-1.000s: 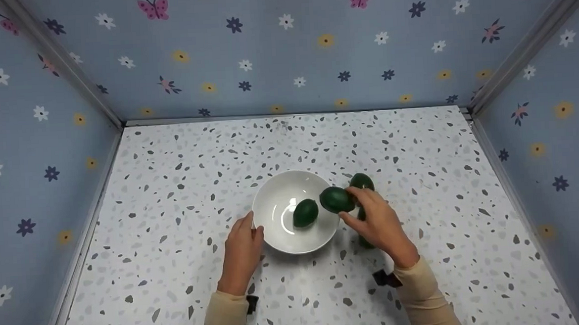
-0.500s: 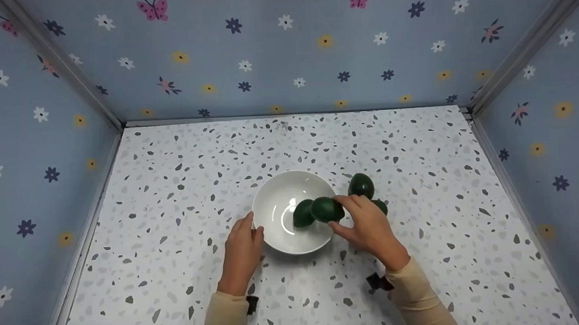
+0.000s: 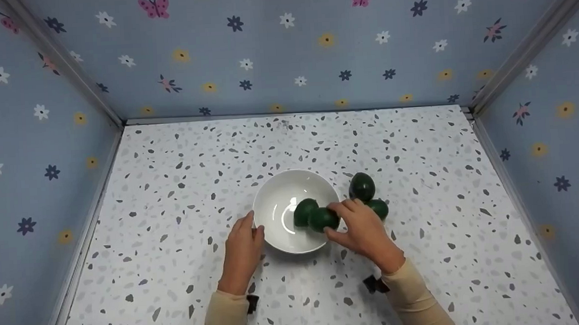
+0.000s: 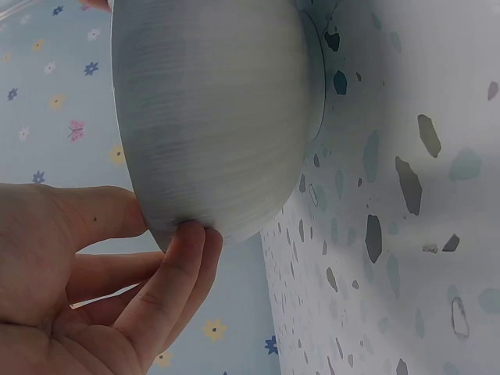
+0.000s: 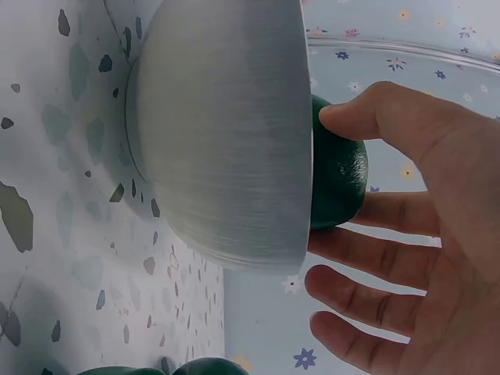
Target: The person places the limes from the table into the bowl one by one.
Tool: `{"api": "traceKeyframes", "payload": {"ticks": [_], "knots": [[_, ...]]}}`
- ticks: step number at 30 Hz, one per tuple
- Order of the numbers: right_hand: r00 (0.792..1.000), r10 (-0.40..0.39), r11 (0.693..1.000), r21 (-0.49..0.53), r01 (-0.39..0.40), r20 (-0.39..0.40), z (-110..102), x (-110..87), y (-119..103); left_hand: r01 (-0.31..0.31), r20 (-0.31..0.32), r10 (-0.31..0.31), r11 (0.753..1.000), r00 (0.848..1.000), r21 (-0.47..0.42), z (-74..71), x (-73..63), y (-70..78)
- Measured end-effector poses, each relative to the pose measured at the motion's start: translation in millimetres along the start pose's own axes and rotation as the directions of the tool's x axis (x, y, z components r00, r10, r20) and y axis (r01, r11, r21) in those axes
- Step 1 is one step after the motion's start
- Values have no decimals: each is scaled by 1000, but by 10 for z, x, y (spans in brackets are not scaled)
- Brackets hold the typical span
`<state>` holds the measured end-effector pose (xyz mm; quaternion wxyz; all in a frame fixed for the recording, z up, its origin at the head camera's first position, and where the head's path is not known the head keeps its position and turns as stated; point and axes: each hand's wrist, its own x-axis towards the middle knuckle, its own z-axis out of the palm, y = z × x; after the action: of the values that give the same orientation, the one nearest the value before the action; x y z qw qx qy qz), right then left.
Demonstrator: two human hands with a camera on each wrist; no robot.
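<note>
A white bowl [image 3: 274,198] stands on the speckled table. My left hand [image 3: 242,251] holds its left side; in the left wrist view the thumb is at the rim and the fingertips [image 4: 187,234] lie against the outer wall. One dark green avocado [image 3: 303,211] lies inside the bowl. My right hand [image 3: 365,230] pinches a second avocado [image 3: 322,220] between thumb and fingers, over the bowl's right side. From the right wrist, this held avocado [image 5: 340,172] shows partly below the rim, its lower part hidden by the bowl wall.
Just right of the bowl, two more avocados lie on the table: one farther back [image 3: 361,187], the other [image 3: 379,209] partly behind my right hand. Blue flowered panels [image 3: 284,54] enclose the table at the back and both sides.
My right hand has carried the avocado left and down, from beyond the bowl's right rim to beside the avocado inside. My left hand has stayed at the bowl.
</note>
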<state>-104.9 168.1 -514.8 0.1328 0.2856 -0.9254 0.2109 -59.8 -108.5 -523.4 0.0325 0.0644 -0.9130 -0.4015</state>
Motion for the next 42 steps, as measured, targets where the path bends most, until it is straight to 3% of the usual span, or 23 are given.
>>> {"api": "traceKeyframes", "payload": {"ticks": [9, 18, 29, 42], "knots": [[999, -11, 1000, -11, 11, -50, 1, 20, -7, -16, 1, 16, 1000, 1000, 2, 0, 12, 4], [988, -83, 996, 25, 87, -132, -2, 22, 6, -61, -29, 61, 998, 998, -7, 9, 7, 0], [985, -97, 995, 14, 100, -142, -8, -2, 32, -38, -19, 38, 999, 999, -12, 13, 5, -14], [989, -56, 998, -20, 54, -135, -97, -45, 110, -43, -27, 42, 999, 999, -24, 18, 4, -38]]}}
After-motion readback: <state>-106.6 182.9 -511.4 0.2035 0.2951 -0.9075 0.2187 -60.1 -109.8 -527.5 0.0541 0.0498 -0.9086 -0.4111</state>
